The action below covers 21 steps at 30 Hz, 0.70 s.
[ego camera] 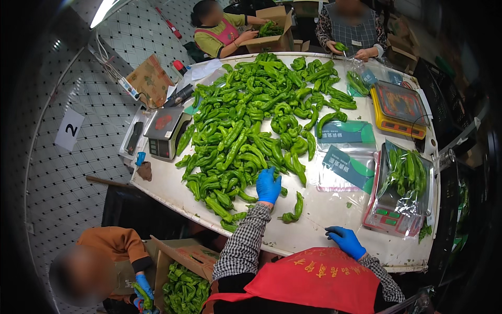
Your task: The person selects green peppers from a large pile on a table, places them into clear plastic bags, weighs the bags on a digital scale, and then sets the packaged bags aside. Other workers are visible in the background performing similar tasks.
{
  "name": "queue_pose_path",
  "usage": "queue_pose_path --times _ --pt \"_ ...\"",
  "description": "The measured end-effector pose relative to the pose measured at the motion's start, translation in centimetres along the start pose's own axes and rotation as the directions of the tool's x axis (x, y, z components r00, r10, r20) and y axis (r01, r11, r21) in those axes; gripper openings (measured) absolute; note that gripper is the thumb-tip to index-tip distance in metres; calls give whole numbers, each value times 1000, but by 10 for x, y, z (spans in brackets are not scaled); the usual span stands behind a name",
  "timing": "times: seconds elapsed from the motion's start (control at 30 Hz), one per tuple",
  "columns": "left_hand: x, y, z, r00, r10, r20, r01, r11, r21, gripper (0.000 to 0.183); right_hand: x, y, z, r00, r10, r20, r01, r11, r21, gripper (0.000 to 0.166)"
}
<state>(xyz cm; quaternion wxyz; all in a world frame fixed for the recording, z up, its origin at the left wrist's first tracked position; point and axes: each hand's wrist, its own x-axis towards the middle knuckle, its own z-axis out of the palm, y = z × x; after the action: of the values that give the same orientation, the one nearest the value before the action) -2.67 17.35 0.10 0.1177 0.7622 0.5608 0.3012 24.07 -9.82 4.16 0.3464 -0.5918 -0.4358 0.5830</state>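
My left hand (268, 186), in a blue glove, reaches to the near edge of a large pile of green peppers (235, 133). Its fingers touch peppers there, but the hand's back hides whether one is gripped. A lone curled pepper (294, 209) lies on the white table (313, 218) to the right of that hand. My right hand (345, 240), also gloved in blue, is over the table's near edge with its fingers extended and nothing in them. Farther right, a clear bag of peppers (406, 172) rests on a red-framed digital scale (372, 214).
Printed plastic bags (347, 167) lie between pile and scale. A yellow scale (398, 110) stands behind; another scale (162, 127) sits left. Two people work across the table. At lower left, a co-worker's gloved hand (144, 288) holds a pepper beside a cardboard box (188, 253) of peppers.
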Motion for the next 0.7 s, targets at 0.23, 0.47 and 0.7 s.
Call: queue_pose_path --times 0.23,0.47,0.7 --pt "51 -1 -4 958 -277 73 228 891 393 77 -4 -6 -8 995 87 -49 -87 996 0 30" --pt "34 -53 13 979 -177 -102 188 976 114 60 4 -5 -8 995 92 -34 -92 996 -7 29" --pt "20 -46 -30 973 228 26 -228 973 -29 43 9 7 -8 994 113 6 -113 994 2 30"
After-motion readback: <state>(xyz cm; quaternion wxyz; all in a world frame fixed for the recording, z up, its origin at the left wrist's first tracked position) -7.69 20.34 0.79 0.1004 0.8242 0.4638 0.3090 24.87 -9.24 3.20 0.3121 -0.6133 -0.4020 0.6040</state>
